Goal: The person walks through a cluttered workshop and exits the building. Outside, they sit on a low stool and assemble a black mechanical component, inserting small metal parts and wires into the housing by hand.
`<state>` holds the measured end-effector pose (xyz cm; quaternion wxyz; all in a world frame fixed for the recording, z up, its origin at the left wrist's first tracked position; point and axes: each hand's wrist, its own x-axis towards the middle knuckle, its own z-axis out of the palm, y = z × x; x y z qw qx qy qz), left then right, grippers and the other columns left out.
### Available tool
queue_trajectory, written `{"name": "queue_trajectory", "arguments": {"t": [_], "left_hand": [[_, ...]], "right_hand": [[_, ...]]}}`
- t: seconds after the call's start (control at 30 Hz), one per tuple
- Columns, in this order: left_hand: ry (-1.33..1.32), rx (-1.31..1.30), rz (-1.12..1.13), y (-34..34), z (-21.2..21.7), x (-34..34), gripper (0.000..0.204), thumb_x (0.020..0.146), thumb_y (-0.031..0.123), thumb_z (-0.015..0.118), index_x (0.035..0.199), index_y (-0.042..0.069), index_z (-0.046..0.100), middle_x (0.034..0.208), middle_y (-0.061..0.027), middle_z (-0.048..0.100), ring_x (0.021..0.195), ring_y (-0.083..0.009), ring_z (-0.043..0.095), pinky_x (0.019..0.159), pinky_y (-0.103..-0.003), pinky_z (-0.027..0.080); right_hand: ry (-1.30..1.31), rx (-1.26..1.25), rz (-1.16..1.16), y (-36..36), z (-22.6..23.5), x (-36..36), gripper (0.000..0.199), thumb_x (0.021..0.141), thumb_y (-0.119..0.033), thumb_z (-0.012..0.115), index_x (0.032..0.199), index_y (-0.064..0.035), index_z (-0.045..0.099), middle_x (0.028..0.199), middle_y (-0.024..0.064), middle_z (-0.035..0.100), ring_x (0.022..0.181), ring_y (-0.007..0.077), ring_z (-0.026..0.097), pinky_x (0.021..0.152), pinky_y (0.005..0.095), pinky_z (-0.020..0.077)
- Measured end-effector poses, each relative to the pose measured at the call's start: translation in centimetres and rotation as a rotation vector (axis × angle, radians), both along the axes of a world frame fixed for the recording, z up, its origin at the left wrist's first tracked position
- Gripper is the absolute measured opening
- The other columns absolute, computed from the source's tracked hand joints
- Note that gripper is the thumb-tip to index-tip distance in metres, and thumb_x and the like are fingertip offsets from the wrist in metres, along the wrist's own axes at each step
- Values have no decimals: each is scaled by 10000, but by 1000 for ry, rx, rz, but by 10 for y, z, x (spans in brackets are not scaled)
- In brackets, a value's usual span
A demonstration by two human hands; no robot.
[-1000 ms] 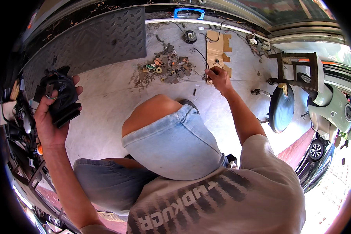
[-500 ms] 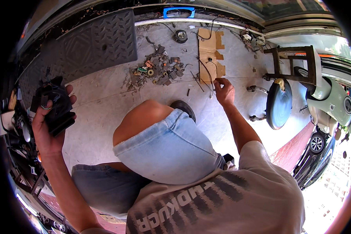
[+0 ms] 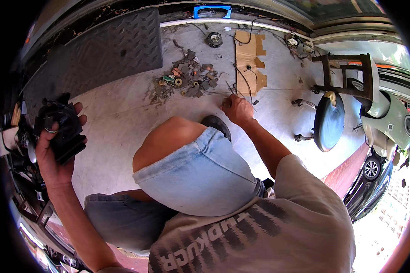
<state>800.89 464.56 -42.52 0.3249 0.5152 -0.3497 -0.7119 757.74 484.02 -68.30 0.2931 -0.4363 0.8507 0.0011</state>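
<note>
At the left, my left hand (image 3: 57, 166) is closed round a black plastic housing (image 3: 61, 125) with an irregular, hollow shape, held up above the floor. My right hand (image 3: 239, 110) is down at the floor beyond my raised knee, fingers curled together at their tips. Whatever lies between them is too small and hidden to name. Just beyond these fingers is a flattened piece of cardboard (image 3: 246, 54), with a thin dark cable (image 3: 245, 79) across it. To its left spreads a pile of small broken parts and grey scraps (image 3: 187, 77).
A dark rubber mat (image 3: 118, 50) covers the far left floor. Near the wall lie a black toothed ring (image 3: 214, 40) and a blue frame (image 3: 212, 12). At right stand a round blue stool (image 3: 329, 123), a wooden stool frame (image 3: 344, 75) and a pale green scooter (image 3: 389, 113).
My right hand has moved left from beside the cardboard's near end, down over a spot where a small dark piece lay. My left hand still holds the housing, barely shifted.
</note>
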Motion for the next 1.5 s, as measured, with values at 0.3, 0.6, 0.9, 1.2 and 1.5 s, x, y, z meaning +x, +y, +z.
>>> {"name": "queue_trajectory", "arguments": {"t": [0.3, 0.6, 0.9, 1.2, 1.5], "left_hand": [[116, -70, 37, 17, 10, -7, 383, 788, 126, 695, 1148, -2, 657, 948, -86, 710, 909, -206, 676, 784, -325, 554], [-238, -146, 244, 28, -14, 121, 446, 760, 225, 709, 1115, -43, 677, 963, -254, 715, 970, -331, 708, 852, -412, 535], [367, -210, 1250, 190, -14, 324, 381, 824, 53, 508, 1193, 25, 599, 1030, -130, 698, 847, -272, 728, 709, -395, 609], [433, 39, 2058, 591, -90, 392, 360, 866, 180, 503, 1185, 59, 617, 1004, -113, 705, 887, -306, 708, 707, -410, 561], [557, -273, 1811, 405, -46, 437, 459, 912, 190, 518, 1340, 26, 536, 1198, -182, 685, 1044, -336, 697, 799, -443, 580]], "right_hand": [[-12, -103, 90, -8, -22, 4, 336, 822, -361, 686, 901, -38, 736, 878, 204, 726, 818, 367, 703, 721, 482, 536], [-80, -339, 624, -139, 25, 14, 261, 876, -239, 619, 779, -4, 681, 732, 210, 677, 639, 378, 659, 591, 484, 488], [18, -563, 811, -279, 244, 260, 239, 876, -248, 679, 922, -15, 702, 828, 189, 718, 793, 358, 711, 738, 452, 532], [-206, -424, 921, -338, 201, 314, 276, 900, -281, 687, 983, -20, 723, 850, 176, 724, 809, 297, 717, 735, 415, 541], [-365, -242, 1104, -351, 139, 480, 300, 887, -248, 718, 1126, -66, 713, 946, 188, 736, 882, 309, 728, 768, 415, 547]]}}
